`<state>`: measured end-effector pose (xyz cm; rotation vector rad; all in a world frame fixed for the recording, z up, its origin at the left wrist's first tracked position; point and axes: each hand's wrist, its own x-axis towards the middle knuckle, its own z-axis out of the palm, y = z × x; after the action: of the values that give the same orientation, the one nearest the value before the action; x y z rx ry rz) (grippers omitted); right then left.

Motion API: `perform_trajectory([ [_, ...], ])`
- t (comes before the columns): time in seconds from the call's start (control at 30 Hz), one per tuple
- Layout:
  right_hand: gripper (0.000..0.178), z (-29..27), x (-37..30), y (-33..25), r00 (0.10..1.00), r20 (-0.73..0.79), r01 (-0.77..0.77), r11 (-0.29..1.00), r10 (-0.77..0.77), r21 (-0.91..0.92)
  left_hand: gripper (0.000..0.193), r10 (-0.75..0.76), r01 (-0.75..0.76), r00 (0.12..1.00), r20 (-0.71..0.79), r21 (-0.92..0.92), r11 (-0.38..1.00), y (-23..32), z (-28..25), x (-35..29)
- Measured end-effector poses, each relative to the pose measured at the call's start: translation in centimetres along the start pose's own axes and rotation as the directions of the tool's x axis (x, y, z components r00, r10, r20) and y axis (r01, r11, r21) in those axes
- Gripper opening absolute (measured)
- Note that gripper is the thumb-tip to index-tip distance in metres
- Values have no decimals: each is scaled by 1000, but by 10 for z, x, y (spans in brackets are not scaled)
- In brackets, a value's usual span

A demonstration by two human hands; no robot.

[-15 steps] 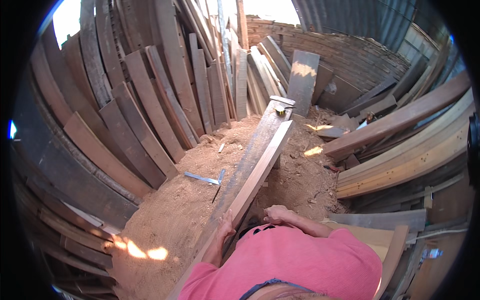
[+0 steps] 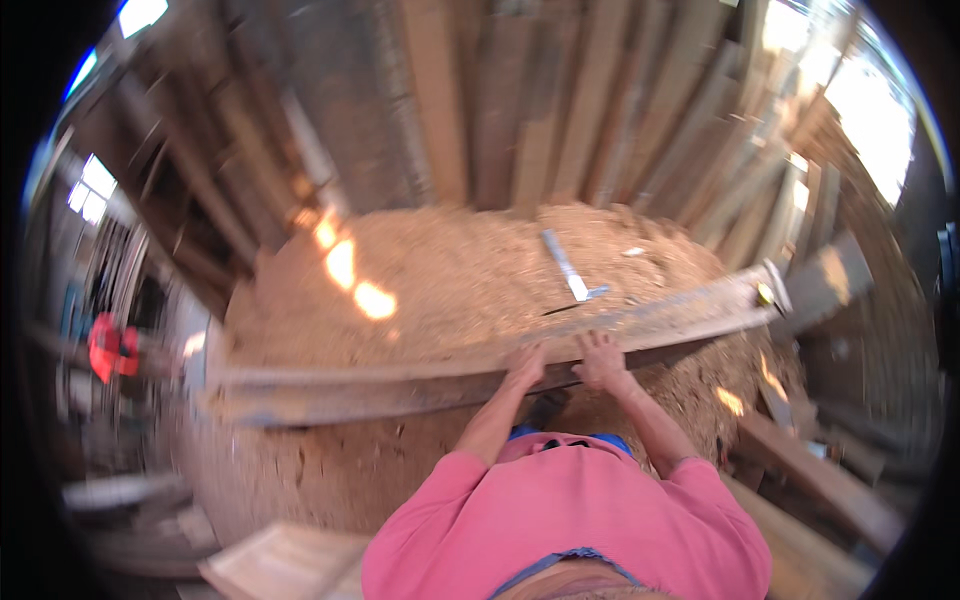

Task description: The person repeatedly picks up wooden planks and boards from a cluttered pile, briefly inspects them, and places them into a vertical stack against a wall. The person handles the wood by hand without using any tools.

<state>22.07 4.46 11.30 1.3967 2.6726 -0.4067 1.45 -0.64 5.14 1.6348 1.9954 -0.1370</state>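
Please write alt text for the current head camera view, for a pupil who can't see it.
A person in a pink shirt has their left hand and right hand close together on a long span of timber. Beyond it, a metal square lies on sawdust-covered ground, with tall boards standing behind; the picture is partly blurred.

No lettering, number or sign can be read, either on the blurred metal carpenter's square (image 2: 566, 268) beyond the right grip (image 2: 598, 362) or on the yellow tape measure (image 2: 765, 294) farther right.
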Motion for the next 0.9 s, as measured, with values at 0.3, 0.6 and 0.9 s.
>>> perform_trajectory([
  [0.3,59,42,97,-38,893,451,59,995,-15,-82,49,46,-138,863,-503,-147,979,-37,7,-47],
  [0.6,48,43,101,-49,858,488,228,970,-160,-82,62,-453,355,881,138,-826,438,-135,135,-161],
  [0.9,53,-6,10,-47,842,418,289,940,-340,183,59,-537,-254,698,473,-538,-804,-271,105,-125],
])
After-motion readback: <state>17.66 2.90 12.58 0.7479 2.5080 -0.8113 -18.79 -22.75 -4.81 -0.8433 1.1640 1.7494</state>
